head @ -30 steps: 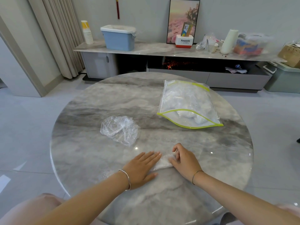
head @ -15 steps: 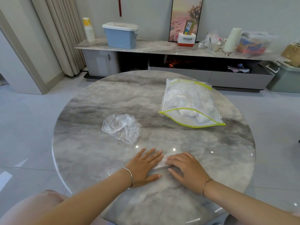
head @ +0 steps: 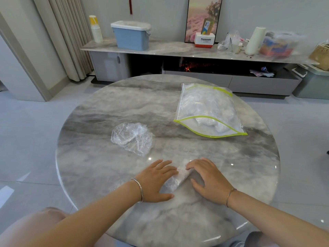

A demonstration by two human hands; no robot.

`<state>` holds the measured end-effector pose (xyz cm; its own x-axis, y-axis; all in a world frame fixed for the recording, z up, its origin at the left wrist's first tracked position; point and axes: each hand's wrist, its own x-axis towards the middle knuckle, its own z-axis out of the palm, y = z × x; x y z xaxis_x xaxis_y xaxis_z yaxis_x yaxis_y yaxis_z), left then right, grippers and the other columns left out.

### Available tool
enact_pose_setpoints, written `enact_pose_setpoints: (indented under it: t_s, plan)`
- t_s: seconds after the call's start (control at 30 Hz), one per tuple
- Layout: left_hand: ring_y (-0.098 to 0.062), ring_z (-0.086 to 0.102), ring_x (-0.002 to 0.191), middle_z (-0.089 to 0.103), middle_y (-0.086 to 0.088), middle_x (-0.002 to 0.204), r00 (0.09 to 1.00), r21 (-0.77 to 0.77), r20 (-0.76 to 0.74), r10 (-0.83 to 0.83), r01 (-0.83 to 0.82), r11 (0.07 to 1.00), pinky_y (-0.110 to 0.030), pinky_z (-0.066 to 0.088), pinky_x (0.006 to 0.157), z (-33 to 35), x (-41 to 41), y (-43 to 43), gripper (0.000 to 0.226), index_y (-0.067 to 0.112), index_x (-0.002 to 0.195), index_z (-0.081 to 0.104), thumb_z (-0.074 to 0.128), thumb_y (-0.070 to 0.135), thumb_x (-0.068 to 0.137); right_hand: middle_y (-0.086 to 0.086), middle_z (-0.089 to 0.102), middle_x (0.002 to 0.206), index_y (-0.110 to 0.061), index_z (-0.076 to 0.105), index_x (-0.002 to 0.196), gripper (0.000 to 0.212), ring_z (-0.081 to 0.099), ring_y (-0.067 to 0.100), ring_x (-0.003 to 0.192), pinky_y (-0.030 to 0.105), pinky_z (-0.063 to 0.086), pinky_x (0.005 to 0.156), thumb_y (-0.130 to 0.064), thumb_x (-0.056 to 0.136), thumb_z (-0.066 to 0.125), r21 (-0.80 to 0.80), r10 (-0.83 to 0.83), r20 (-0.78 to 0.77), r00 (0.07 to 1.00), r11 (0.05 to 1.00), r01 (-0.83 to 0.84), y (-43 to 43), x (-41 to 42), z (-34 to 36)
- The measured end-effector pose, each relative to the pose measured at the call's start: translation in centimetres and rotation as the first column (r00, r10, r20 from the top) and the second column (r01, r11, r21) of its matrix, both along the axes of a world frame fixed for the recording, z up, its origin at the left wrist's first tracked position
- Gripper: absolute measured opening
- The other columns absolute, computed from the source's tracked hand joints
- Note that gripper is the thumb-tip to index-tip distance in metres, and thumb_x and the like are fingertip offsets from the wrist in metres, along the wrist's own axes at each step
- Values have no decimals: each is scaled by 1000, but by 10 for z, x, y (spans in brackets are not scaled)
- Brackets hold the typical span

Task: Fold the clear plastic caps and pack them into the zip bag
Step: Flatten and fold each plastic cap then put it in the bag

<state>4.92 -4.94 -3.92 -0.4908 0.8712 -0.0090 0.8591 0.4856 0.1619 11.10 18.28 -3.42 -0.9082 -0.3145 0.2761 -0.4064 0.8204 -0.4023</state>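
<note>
**On the near surface [head: 106,113]: one cap mid-fold**

The left hand [head: 156,179] and right hand [head: 208,179] are pressing flat-fingered on a cap [head: 178,179], gripping nothing. A second cap [head: 132,138] is lying crumpled beyond; the gaping bag [head: 206,109] is holding several. Probably two left.

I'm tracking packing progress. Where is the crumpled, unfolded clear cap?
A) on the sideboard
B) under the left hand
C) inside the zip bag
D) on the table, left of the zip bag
D: the crumpled cap lies alone on the table, left of the zip bag and beyond the left hand and right hand, touching neither.
</note>
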Motion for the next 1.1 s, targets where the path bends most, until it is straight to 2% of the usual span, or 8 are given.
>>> enact_pose_setpoints:
  t_s: [0.17, 0.33, 0.47, 0.6, 0.77, 0.93, 1.03, 1.1]
  plan:
    - [-21, 30, 134, 43, -1, 136, 999, 34, -6, 41, -40, 999, -22, 6, 110, -2, 0, 1, 81, 20, 142, 36, 31, 66, 75, -13, 60, 104, -25, 62, 106, 28, 49, 4, 102, 28, 23, 108, -26, 81, 50, 224, 135, -67, 989, 968, -117, -5, 1, -7]
    - [-19, 30, 129, 41, -3, 131, 996, 44, 64, 57, -60, 997, -19, 10, 109, 3, 3, 7, 88, 18, 143, 35, 25, 56, 64, -12, 64, 97, -23, 66, 98, 30, 55, 5, 91, 20, 28, 98, -20, 76, 45, 227, 111, -55, 992, 969, -96, -9, -7, -12]
    - [-15, 37, 119, 47, -1, 119, 981, 110, 152, 123, -141, 984, -16, 19, 100, 3, 1, 10, 69, 22, 133, 48, 37, 52, 73, -13, 66, 88, -24, 67, 89, 13, 60, 7, 81, 20, 38, 81, -29, 85, 55, -30, -27, 129, 991, 999, 31, -13, -11, -8]
    - [-15, 45, 103, 56, 1, 103, 923, 208, 260, 283, -340, 917, -23, 35, 90, 0, 0, 18, 33, 19, 102, 66, 62, 46, 85, -10, 60, 65, -23, 58, 70, 18, 54, 0, 63, 16, 42, 66, -23, 86, 66, -326, -148, 369, 918, 904, 276, -19, -9, -2]
    - [-14, 49, 90, 60, 4, 86, 830, 199, 352, 432, -518, 832, -27, 40, 83, -1, 2, 24, 25, 22, 76, 69, 64, 46, 83, -7, 58, 66, -18, 52, 77, 20, 48, -2, 55, 15, 39, 62, -16, 79, 72, -388, -210, 500, 840, 813, 434, -26, -8, -1]
    - [-14, 48, 98, 57, 5, 98, 818, 175, 331, 471, -543, 821, -25, 38, 86, -1, 0, 27, 33, 22, 98, 58, 69, 45, 77, -9, 47, 96, -24, 55, 90, 28, 52, 6, 88, 16, 41, 79, -25, 74, 78, -202, -337, 458, 823, 862, 465, -25, -14, -4]
    - [-12, 47, 101, 56, 6, 109, 800, 120, 391, 455, -534, 837, -20, 36, 90, 4, -5, 28, 53, 23, 121, 53, 69, 48, 77, -10, 52, 82, -22, 58, 75, 21, 52, 0, 70, 11, 39, 68, -15, 74, 77, -282, -264, 532, 805, 841, 462, -27, -17, 0]
    - [-3, 50, 88, 60, 8, 100, 734, 155, 532, 422, -575, 804, -12, 38, 80, 9, -7, 30, 45, 24, 114, 61, 72, 46, 76, -10, 55, 64, -18, 57, 70, 23, 49, -2, 52, 12, 39, 55, -9, 75, 77, -403, -182, 602, 778, 771, 492, -29, -18, 6]
